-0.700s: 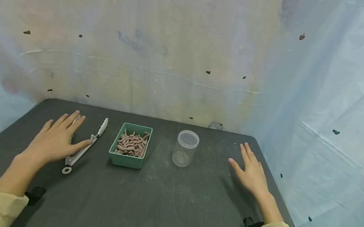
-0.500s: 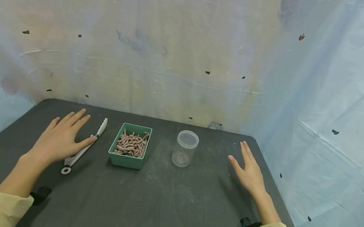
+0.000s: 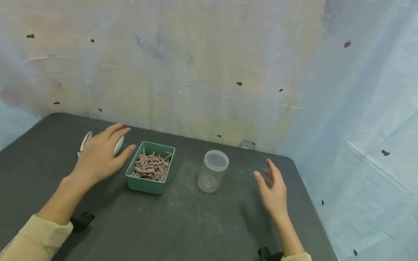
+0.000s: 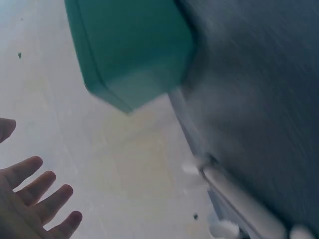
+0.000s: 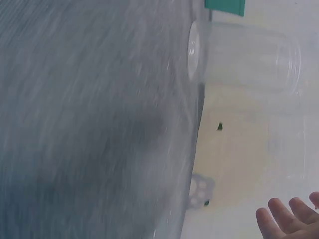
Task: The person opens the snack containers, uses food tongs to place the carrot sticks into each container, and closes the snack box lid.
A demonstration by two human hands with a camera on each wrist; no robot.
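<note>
I judge that the handling is only at its beginning: the left hand (image 3: 100, 157) and the right hand (image 3: 273, 193) hold nothing, their grip loosely spread, so all remains to be done. The green box (image 3: 143, 185) stands on the table (image 3: 185, 243) between the tongs (image 3: 119, 145), mostly hidden, and the clear jar (image 3: 210, 178); it carries a heap of pinkish-brown, worm-like pieces (image 3: 151, 166). The jar's top looks closed, though I cannot be sure.

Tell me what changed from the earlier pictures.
The left hand moved right, toward the green tray, now covering much of the tongs; the right hand moved left, toward the clear jar. Nothing was grasped. The green tray and clear jar stayed put.
</note>
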